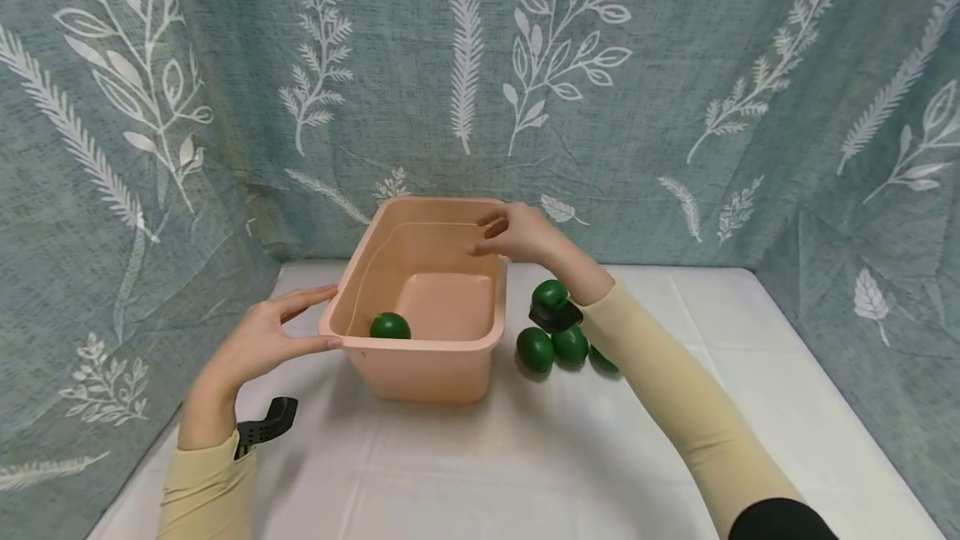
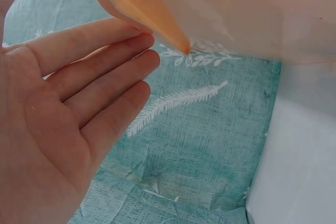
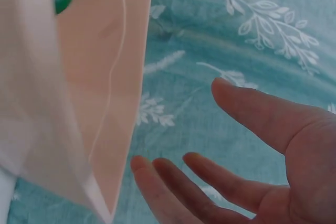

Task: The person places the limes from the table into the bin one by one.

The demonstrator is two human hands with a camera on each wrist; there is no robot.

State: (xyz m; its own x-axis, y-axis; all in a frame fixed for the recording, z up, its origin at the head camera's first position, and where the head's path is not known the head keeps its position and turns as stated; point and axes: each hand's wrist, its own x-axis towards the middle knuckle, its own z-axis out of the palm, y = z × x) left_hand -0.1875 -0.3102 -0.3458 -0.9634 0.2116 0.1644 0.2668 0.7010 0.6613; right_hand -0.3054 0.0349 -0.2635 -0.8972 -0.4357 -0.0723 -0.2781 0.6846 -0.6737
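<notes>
A peach-coloured plastic bin stands on the white table. Inside it, near the front left corner, lies a glossy dark green rounded fruit; its exact kind is unclear. My left hand touches the bin's left rim with thumb and fingertips, its fingers fairly straight in the left wrist view. Over the back right rim hovers my right hand, fingers apart and loosely bent, with nothing in them. Several similar green fruits lie beside the bin on the right, partly hidden by my right wrist and its black strap.
A teal cloth with white leaf prints hangs behind the table and along both sides. White cloth covers the table. A black wrist mount juts from my left sleeve, low over the table.
</notes>
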